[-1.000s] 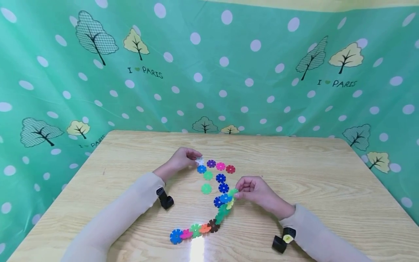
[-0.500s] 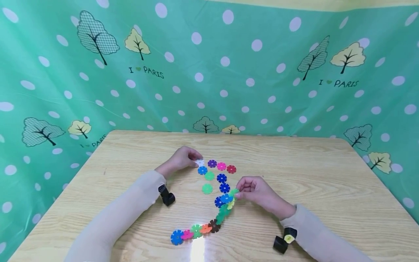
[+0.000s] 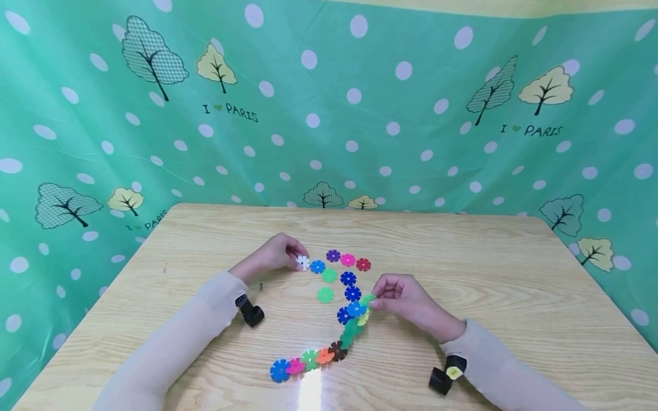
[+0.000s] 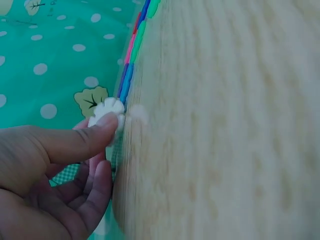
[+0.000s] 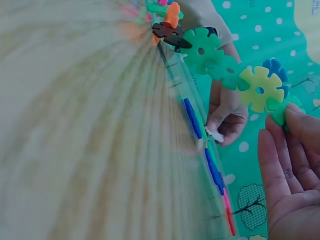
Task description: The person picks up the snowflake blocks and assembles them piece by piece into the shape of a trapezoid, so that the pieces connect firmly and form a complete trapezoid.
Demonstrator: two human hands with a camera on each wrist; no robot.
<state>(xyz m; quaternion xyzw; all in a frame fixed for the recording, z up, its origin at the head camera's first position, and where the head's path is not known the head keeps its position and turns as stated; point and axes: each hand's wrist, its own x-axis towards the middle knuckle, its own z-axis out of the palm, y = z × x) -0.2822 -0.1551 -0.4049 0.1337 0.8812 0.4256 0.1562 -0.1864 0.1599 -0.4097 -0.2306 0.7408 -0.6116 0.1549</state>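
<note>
My left hand pinches a white notched plastic disc between thumb and finger, just left of a loose blue disc. In the left wrist view the white disc is tilted up near the table surface. My right hand pinches a light green disc at the end of a chain of interlocked discs. That chain runs through a yellow disc, green discs, a brown disc and an orange disc down to a blue disc.
Loose discs lie flat between the hands: purple, pink, red, dark blue and light green. They rest on a wooden table with a green printed cloth behind it.
My left hand has drawn the white disc leftward and slightly nearer, away from the purple disc, and the disc now shows more of its face. My right hand stays in place, holding the chain.
</note>
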